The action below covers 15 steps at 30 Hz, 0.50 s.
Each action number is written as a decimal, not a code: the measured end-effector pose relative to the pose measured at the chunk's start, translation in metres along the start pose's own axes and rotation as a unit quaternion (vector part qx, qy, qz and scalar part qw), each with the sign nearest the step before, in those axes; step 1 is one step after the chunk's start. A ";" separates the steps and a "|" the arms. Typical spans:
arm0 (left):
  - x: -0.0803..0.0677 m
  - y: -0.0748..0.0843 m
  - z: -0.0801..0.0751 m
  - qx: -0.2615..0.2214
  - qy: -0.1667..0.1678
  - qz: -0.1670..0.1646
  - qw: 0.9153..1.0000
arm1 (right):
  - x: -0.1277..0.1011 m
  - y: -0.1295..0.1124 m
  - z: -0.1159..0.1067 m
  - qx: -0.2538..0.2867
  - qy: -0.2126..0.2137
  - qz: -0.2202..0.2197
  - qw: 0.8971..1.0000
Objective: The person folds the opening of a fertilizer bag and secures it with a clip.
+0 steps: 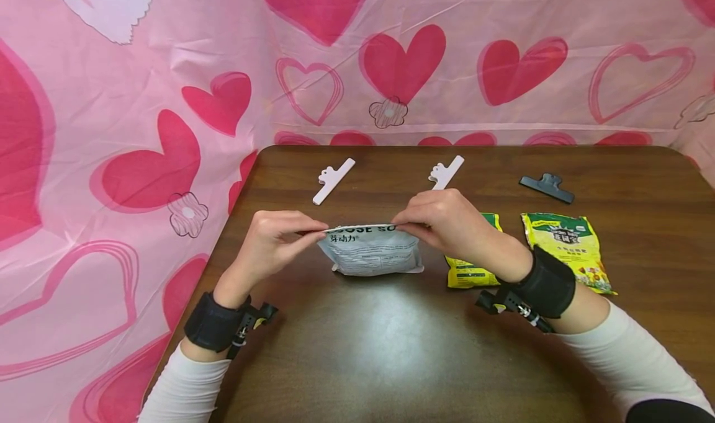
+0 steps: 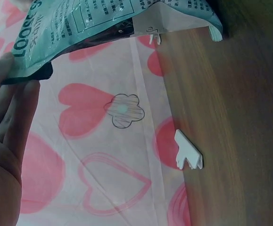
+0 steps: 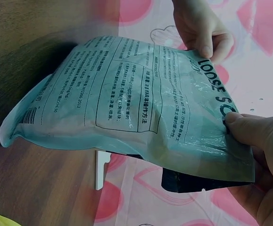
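Observation:
A pale, printed plastic pouch [image 1: 377, 255] stands upright at the middle of the table, its top edge drawn straight between two hands. My left hand [image 1: 274, 240] pinches the left top corner between thumb and fingers. At the right end of the same edge, my right hand [image 1: 447, 221] grips with thumb and fingertips. Close up in the right wrist view, the pouch [image 3: 127, 94] shows printed text and a barcode, and a dark flap [image 3: 197, 181] shows behind its top edge. The left wrist view has the left thumb on the pouch's [image 2: 89, 28] printed face and fingers behind.
Behind the pouch lie a white bag clip [image 1: 333, 181] and a second white clip [image 1: 445, 173]; a black clip [image 1: 547, 187] is farther right. Two yellow-green packets lie at right, one [image 1: 475, 274] partly under the right forearm, the other [image 1: 564, 249] beside it. Heart-patterned cloth [image 1: 458, 113] surrounds the table.

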<state>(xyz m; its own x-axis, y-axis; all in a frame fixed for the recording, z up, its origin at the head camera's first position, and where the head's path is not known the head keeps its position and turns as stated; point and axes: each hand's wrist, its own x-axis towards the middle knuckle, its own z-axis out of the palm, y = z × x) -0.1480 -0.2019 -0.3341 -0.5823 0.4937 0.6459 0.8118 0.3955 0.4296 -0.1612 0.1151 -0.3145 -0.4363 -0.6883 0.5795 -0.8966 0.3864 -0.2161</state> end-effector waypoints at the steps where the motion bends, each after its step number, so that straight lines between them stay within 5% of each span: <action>1: 0.000 0.000 0.000 0.002 -0.001 0.002 1.000 | 0.000 0.000 0.000 0.001 -0.001 0.001 1.000; 8: 0.003 -0.007 -0.003 -0.006 0.022 0.003 1.000 | -0.001 0.000 0.000 0.004 -0.002 -0.001 1.000; 15: 0.013 -0.015 -0.009 -0.026 0.073 -0.084 0.993 | -0.002 0.000 -0.001 0.005 -0.002 -0.001 1.000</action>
<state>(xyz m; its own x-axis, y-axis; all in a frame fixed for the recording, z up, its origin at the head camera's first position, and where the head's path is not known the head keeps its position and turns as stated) -0.1673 -0.2085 -0.3267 -0.7001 0.3059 0.6452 0.7074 0.4198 0.5686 -0.1602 0.1169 -0.3148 -0.4350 -0.6921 0.5760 -0.8982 0.3785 -0.2236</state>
